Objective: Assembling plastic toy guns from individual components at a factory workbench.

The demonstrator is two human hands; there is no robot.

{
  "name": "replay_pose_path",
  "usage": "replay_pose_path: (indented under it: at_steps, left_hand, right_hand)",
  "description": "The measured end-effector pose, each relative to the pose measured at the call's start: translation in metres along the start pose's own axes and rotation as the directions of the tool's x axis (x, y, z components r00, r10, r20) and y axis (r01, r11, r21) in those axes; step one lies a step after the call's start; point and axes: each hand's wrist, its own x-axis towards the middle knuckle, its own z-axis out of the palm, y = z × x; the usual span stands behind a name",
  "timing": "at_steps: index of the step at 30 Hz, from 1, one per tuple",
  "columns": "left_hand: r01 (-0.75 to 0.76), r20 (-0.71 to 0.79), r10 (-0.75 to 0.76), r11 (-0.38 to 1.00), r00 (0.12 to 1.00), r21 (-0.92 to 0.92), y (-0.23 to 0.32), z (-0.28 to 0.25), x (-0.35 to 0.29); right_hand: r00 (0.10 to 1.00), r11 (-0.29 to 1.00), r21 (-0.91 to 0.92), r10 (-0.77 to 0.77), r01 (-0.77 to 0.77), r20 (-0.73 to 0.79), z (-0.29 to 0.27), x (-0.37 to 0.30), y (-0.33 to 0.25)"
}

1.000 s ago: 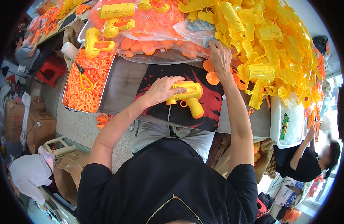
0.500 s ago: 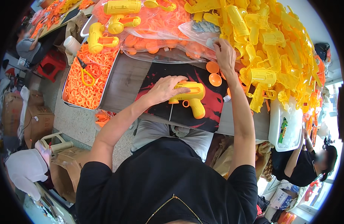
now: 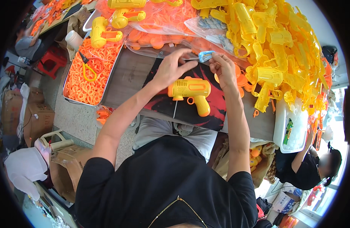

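My right hand (image 3: pixel 224 70) pinches a small blue-and-white piece (image 3: pixel 206 56), perhaps a sticker or label, between thumb and fingers above the far edge of the mat. Close to its left is my left hand (image 3: pixel 172 69), with thumb and fingers apart and nothing between them. Below both hands a yellow toy gun (image 3: pixel 192 90) lies on its side on the black-and-red mat (image 3: pixel 216 112), its grip toward me and a small orange ring-shaped trigger under the body. Orange discs (image 3: pixel 242 80) lie just right of my right hand.
Yellow plastic gun shells (image 3: pixel 273 41) are heaped at the right. A tray of orange rings (image 3: pixel 87 91) with scissors (image 3: pixel 90 68) stands left. Bags of orange parts (image 3: pixel 163 19) lie at the back. A white bin (image 3: pixel 296 129) is at right, near another person (image 3: pixel 311 167).
My right hand has come back from the clear bag with the small blue-and-white piece. My left hand has let go of the toy gun and moved up toward the right hand.
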Motion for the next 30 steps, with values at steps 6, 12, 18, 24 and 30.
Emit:
replay_pose_path:
  at_steps: [6,12,18,24,30]
  left_hand:
    - [0.031,0.245,-0.053,0.995,0.968,0.090,-0.045,0.010,0.038]
    - [-0.117,0.313,-0.059,0.850,0.948,0.514,-0.050,0.006,0.044]
    - [-0.171,0.328,0.055,0.926,0.943,0.337,-0.038,-0.005,0.043]
    - [0.002,0.444,-0.002,1.000,0.896,0.000,0.013,-0.010,0.025]
    - [-0.104,0.357,0.111,0.994,0.928,-0.037,0.025,0.001,0.007]
  right_hand:
    - [1.000,0.889,-0.457,-0.015,0.026,0.027,0.002,-0.011,0.026]
    - [0.951,0.420,-0.869,-0.267,0.261,0.157,0.003,-0.017,0.027]
    - [0.900,0.476,-0.783,-0.364,0.401,0.240,0.003,-0.014,0.022]
    - [0.975,0.754,-0.621,-0.121,0.213,0.186,-0.005,-0.040,-0.003]
    - [0.986,0.801,-0.577,-0.103,0.162,0.134,-0.013,-0.071,-0.010]
